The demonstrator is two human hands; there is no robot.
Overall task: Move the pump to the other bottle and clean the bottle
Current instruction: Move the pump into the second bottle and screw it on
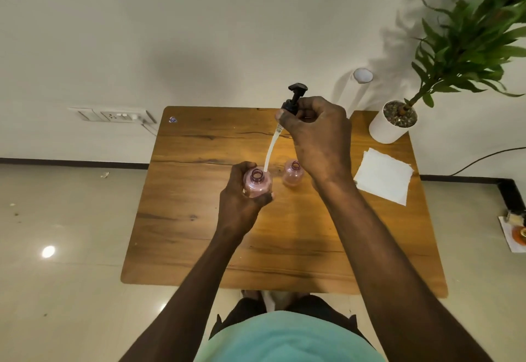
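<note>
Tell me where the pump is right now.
The black pump is held in the right hand, raised above the table, its tube hanging toward the bottle in the left hand.

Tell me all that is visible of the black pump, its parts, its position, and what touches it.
The pump has a black head with a flat nozzle on top, a black collar, and a pale, slightly curved dip tube. The right hand grips the collar and holds it raised, tilted, out of any bottle. The tube's lower end sits beside the open mouth of the pink bottle in the left hand.
</note>
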